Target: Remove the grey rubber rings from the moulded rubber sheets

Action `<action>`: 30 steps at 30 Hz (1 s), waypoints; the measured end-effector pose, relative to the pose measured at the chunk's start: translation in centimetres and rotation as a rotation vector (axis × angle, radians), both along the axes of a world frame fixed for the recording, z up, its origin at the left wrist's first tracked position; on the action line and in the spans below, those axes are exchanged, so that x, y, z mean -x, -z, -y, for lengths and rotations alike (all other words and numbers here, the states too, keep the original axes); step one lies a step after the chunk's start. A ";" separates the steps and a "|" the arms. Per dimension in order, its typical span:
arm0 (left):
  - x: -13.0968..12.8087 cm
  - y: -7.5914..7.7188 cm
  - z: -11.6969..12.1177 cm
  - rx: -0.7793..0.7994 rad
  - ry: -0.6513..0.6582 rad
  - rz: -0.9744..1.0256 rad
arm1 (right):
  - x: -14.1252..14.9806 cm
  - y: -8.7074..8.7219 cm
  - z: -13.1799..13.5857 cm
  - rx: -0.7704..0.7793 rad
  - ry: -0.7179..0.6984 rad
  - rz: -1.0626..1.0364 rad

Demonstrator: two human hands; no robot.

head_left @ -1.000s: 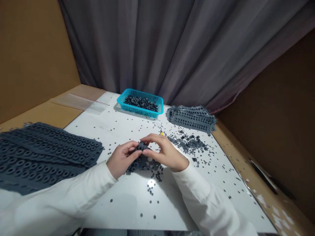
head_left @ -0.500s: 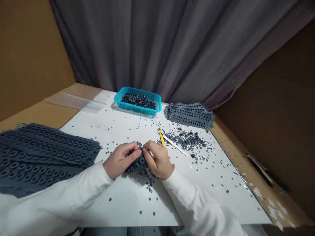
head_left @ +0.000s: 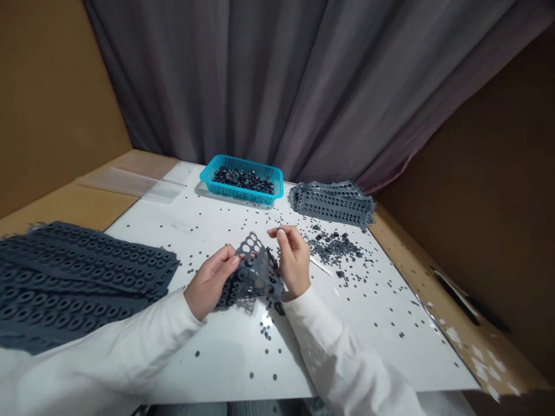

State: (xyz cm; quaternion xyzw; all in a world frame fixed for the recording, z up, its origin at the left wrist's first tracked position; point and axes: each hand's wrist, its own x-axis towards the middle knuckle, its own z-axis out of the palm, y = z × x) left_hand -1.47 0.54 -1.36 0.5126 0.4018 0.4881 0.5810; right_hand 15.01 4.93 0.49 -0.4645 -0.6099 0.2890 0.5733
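Note:
My left hand is closed on the edge of a dark grey perforated rubber sheet, bent upward over the table. Large open holes run through its raised corner, and rings still sit in its lower part. Above and right of the sheet, my right hand pinches a small dark rubber piece between thumb and forefinger; its exact shape is too small to make out. Further right, small black discs and bits lie in a loose pile.
A blue basket of small dark pieces stands at the back. Uncut ring sheets are stacked at left, holed sheets at back right. A white stick lies beside my right hand. Clear plastic bags lie back left.
My hands have parted: the right moved up and right with a small rubber piece, while the left keeps the sheet. The sheet's holed corner now shows. The yellow tool has become hidden.

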 end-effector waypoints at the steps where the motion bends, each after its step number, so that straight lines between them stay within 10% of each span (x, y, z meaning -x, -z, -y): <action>1: 0.0 -0.1 -0.1 0.019 -0.018 0.009 | -0.3 -0.2 0.1 -0.002 -0.030 -0.017; 12: -0.3 -0.7 0.1 0.113 -0.022 0.050 | -0.1 -1.1 0.8 0.459 -0.399 -0.411; 19: -0.1 0.0 0.0 -0.060 -0.029 -0.131 | -0.5 -1.4 1.6 0.102 -0.487 0.441; 25: 0.3 0.2 0.1 -0.305 -0.020 -0.404 | -0.9 -1.6 1.4 0.024 -0.632 0.552; 30: 0.0 -0.7 0.0 -0.450 -0.183 -0.382 | 1.0 -0.4 2.1 -0.105 -0.316 0.360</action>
